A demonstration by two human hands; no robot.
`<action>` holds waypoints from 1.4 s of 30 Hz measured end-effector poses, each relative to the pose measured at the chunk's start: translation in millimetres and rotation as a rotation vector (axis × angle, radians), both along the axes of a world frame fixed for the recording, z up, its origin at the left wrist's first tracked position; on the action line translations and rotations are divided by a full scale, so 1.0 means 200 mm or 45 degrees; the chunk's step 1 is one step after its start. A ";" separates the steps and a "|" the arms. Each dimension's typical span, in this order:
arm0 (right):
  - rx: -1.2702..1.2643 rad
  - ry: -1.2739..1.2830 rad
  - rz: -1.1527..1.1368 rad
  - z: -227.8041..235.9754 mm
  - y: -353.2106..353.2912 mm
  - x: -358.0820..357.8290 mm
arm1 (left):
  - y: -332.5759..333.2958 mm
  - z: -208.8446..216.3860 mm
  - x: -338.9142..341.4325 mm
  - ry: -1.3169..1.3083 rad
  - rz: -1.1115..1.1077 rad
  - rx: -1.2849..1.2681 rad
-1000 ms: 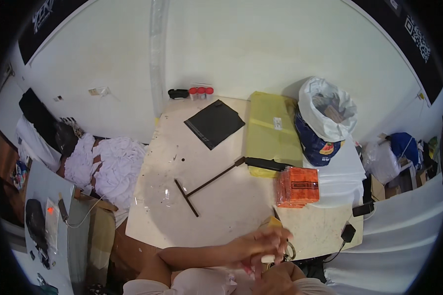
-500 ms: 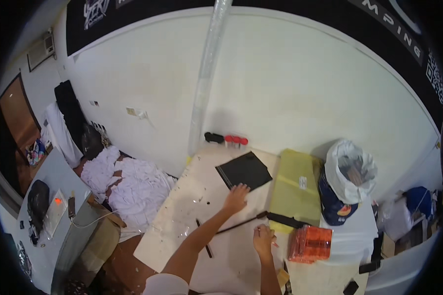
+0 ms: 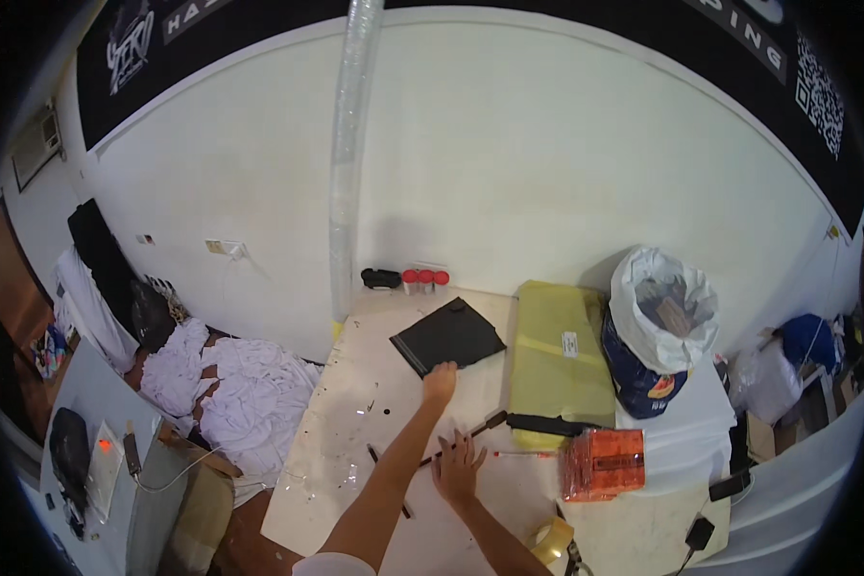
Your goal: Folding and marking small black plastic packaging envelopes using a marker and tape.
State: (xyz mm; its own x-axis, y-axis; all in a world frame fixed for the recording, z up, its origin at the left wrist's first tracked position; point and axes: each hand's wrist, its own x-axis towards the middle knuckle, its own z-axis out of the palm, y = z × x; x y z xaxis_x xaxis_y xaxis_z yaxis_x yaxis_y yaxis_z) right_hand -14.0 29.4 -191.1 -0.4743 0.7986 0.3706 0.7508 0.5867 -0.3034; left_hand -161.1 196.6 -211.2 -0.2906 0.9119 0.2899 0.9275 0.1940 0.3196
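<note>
A flat black pouch [image 3: 451,334] lies tilted on the pale table. My left hand [image 3: 439,386] is at its near edge, fingers drawn together on it; the fingertips are partly hidden. Closer to me, my right hand [image 3: 459,470] is open, its fingers spread over a thin dark rod [image 3: 480,427] that crosses the table. Whether it touches the rod I cannot tell. To the right of that hand lies a slim red and white pen [image 3: 523,453]. A second dark stick [image 3: 374,453] is partly covered by my left forearm.
A yellow padded package [image 3: 557,355] lies to the right, beside a white-lined dark sack [image 3: 658,336]. Nearer are a wrapped orange pack [image 3: 605,466] and a tape roll [image 3: 552,540]. Red-lidded containers [image 3: 425,278] stand by the wall. White cloth [image 3: 259,384] is heaped on the floor at left.
My right hand has moved left and spread open; the pen that was at its fingers now lies on the table. My left hand's fingers have drawn together at the pouch's edge. The view has shifted.
</note>
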 end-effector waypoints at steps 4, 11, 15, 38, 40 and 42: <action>-0.084 0.013 0.047 0.00 0.03 -0.01 | -0.20 0.05 -0.10 -0.260 -0.175 0.332; -0.024 0.271 0.016 -0.02 0.07 0.02 | -0.61 0.19 0.00 -0.876 -0.065 0.248; -0.116 0.333 0.039 -0.01 0.06 0.02 | -0.71 0.16 -0.01 -0.798 -0.308 0.181; -0.081 0.405 0.002 -0.05 0.08 0.02 | -0.94 0.20 0.00 -0.849 0.078 0.345; -0.126 0.405 0.008 -0.04 0.08 0.01 | -0.91 0.18 -0.01 -1.123 0.199 0.405; -0.166 0.406 0.019 -0.04 0.09 -0.01 | -0.88 0.20 -0.06 -1.109 0.192 0.511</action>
